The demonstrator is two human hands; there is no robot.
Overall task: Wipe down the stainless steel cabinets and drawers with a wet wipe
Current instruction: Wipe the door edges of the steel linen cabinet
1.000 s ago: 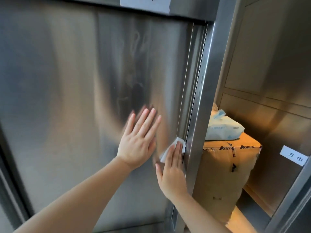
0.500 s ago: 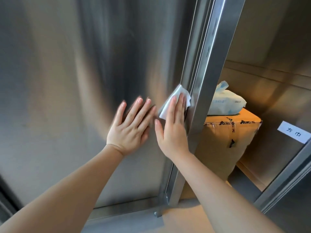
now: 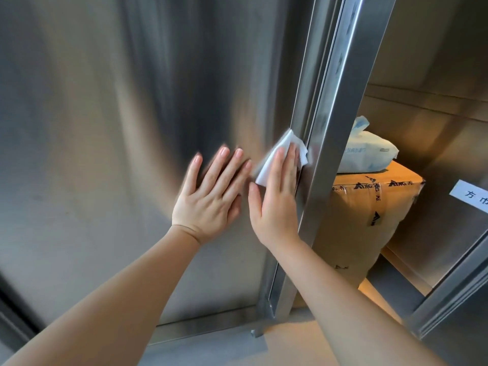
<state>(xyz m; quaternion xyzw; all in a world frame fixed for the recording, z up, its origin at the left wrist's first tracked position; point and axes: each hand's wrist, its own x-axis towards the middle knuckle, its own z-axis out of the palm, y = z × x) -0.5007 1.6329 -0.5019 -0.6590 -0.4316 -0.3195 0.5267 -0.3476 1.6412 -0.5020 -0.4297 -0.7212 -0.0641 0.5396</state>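
Note:
A tall stainless steel cabinet door (image 3: pixel 111 133) fills the left and middle of the view. My right hand (image 3: pixel 277 202) presses a white wet wipe (image 3: pixel 274 157) flat against the door's right edge, fingers straight, beside the vertical steel frame post (image 3: pixel 340 122). My left hand (image 3: pixel 211 196) lies flat on the door just left of it, fingers spread and straight, holding nothing. The wipe sticks out above and to the left of my right fingers.
Right of the post an open compartment holds a taped cardboard box (image 3: pixel 369 215) with a pack of wet wipes (image 3: pixel 369 151) on top. A white label (image 3: pixel 472 194) sits on a steel panel at the far right. The floor (image 3: pixel 224 344) shows below the door.
My right hand has slid the wipe up along the door's right edge. My left hand stayed flat on the door. The view has tilted down.

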